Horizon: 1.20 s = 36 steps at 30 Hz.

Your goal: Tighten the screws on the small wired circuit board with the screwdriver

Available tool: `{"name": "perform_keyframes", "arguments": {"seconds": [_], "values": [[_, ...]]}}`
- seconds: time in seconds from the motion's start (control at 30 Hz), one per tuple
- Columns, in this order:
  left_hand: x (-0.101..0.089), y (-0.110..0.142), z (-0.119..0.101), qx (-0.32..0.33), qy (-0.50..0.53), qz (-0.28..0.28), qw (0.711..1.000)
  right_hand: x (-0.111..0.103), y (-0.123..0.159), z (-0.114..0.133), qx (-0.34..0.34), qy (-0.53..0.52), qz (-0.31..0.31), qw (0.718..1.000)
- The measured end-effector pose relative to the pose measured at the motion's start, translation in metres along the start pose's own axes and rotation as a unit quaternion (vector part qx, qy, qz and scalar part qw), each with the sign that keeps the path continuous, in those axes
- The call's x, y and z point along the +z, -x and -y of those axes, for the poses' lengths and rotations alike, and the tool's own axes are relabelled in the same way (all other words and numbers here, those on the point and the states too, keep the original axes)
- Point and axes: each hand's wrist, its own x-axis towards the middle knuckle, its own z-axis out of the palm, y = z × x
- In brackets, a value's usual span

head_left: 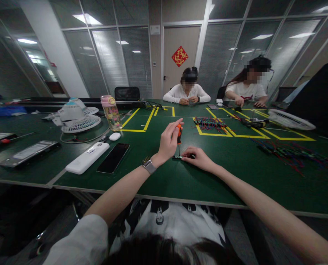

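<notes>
My left hand (169, 141), wearing a watch, is at an orange-and-black screwdriver (179, 134), its fingers long and pressed together along the handle. The screwdriver stands upright, its shaft running down to a small green circuit board (177, 157) on the green table. My right hand (198, 158) rests low on the table, thumb and fingertips closed at the right end of that board. A small dark object shows under its curled fingers; I cannot make out what it is. The screwdriver's tip is too small to see clearly against the board.
Left of my hands lie a black phone (113, 158), a white power bank (87, 157), a bottle (112, 113) and white fans (81, 123). Wired boards (210, 124) lie ahead to the right, with more wired boards (293, 151) nearer me. Two people sit across the table.
</notes>
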Motion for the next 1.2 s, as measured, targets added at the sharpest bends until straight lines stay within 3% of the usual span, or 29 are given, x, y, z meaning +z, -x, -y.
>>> {"name": "perform_keyframes", "arguments": {"seconds": [0.13, 0.37, 0.67, 0.97, 1.2], "values": [[0.0007, 0.0003, 0.0007, -0.012, 0.015, 0.002, 1.0, 0.0, -0.0001, 0.0, -0.001, -0.006, 0.001, 1.0], [-0.0007, -0.0007, -0.0031, 0.03, -0.049, -0.04, 0.998, -0.0008, 0.0, 0.0023, 0.001, 0.0, -0.003, 1.0], [-0.0008, 0.0003, -0.0007, 0.017, 0.007, 0.002, 1.0, 0.0, 0.0, 0.0004, 0.001, -0.001, 0.001, 1.0], [-0.0001, -0.0009, -0.0027, 0.043, -0.066, -0.053, 0.995, 0.0004, 0.0, 0.0007, 0.004, 0.0, -0.004, 1.0], [-0.0005, 0.0013, 0.0015, 0.021, 0.007, -0.004, 1.0, 0.0002, 0.0003, 0.0005, 0.0, -0.003, -0.003, 1.0]]}}
